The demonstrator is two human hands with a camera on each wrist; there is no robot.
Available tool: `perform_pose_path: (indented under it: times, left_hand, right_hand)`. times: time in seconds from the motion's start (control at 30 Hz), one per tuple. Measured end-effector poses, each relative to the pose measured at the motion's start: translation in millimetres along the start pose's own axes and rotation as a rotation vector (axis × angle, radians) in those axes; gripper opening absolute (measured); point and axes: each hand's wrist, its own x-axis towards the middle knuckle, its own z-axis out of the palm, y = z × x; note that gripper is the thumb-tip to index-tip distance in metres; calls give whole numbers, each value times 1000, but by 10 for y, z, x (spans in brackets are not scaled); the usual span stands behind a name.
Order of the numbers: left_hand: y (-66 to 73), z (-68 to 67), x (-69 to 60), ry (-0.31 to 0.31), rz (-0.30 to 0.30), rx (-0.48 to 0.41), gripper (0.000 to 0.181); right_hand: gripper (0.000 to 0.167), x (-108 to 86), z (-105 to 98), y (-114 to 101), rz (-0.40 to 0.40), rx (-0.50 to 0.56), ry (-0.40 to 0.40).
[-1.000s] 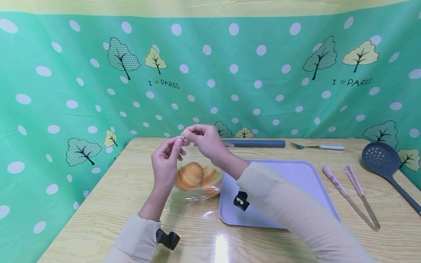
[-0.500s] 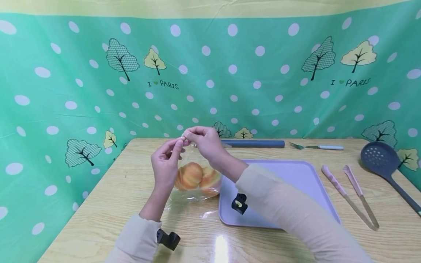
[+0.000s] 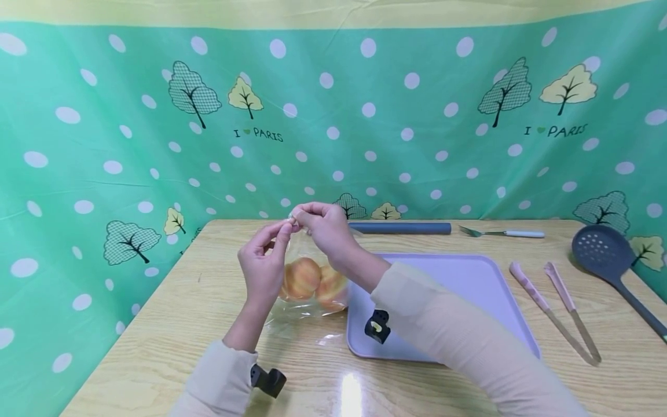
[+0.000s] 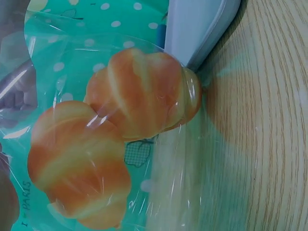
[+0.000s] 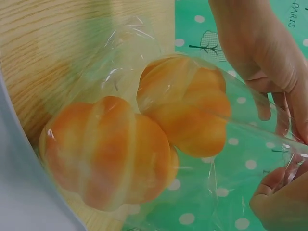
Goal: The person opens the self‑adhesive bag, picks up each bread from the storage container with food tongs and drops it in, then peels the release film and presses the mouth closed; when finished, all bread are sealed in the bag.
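Observation:
A clear plastic bag hangs between my hands, holding golden-brown bread rolls with paler stripes. My left hand pinches the gathered top of the bag between thumb and fingers. Right beside it, my right hand pinches the same twisted neck, and the fingertips of both hands meet there. In the left wrist view the rolls show through the film. Both hands appear at the right side of the right wrist view, the left hand above and the right hand below.
A lilac tray lies right of the bag, partly under my right forearm. Behind it are a dark blue roll-like bar and a fork. Pink-handled tongs and a dark slotted skimmer lie at the right.
My hands stay at the bag's neck with small finger movements; the left fingers are curled in closer. The bag with the rolls has shifted very slightly.

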Motion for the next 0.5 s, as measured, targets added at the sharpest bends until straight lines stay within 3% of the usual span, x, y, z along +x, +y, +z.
perform_pose_path:
  times: [0.17,0.33,0.5]
  left_hand:
    - [6,-4,-2,3,3,-19,12]
    - [30,-23,-24,-38,18,-56,10]
    - [36,-60,-18,-32,-36,-76,13]
  right_hand:
    - [15,12,6,-1,40,22,2]
    - [20,106,-91,-1,65,41,31]
    - [24,155,-265,-1,47,-20,-15]
